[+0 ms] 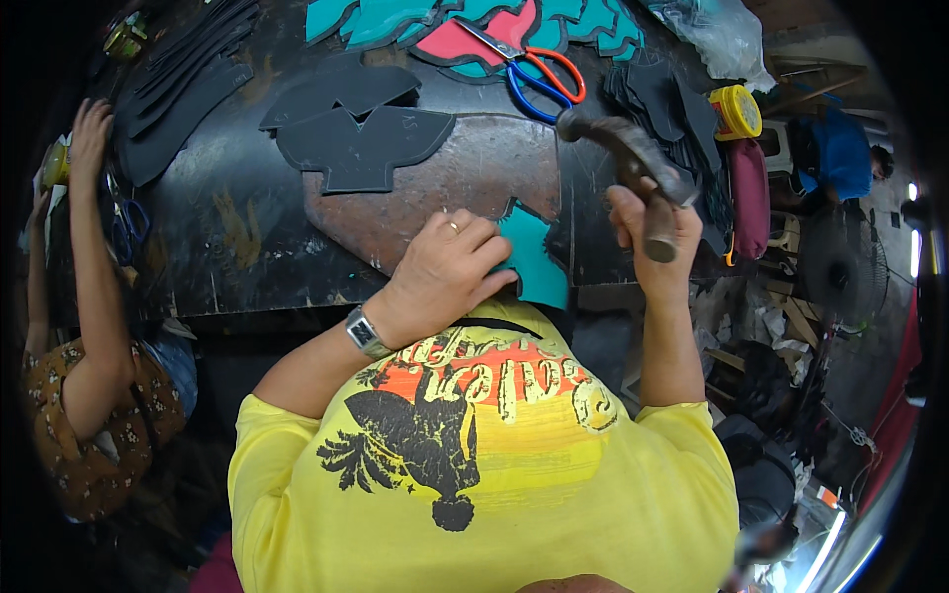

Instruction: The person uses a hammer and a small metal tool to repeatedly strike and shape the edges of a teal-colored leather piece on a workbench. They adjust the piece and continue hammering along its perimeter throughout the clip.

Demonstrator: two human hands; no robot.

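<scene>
My left hand (450, 259), fingers curled, presses on the edge of a teal shoe-upper piece (534, 255) at the near edge of the table. The piece has a dark border along one side and partly overhangs the edge. My right hand (664, 235) is closed round the handle of a hammer (628, 146), raised to the right of the teal piece and apart from it. A worn brown slab (465, 163) lies flat under the work. Black cut pieces (361, 148) rest across its far left part.
Scissors (546, 84) with red and blue handles lie beyond the slab, on teal and pink pieces (474, 40). Black pieces (667, 104) are stacked at right beside a yellow tub (736, 112) and a maroon roll (749, 198). At left, another person's arm (99, 237) reaches over the table.
</scene>
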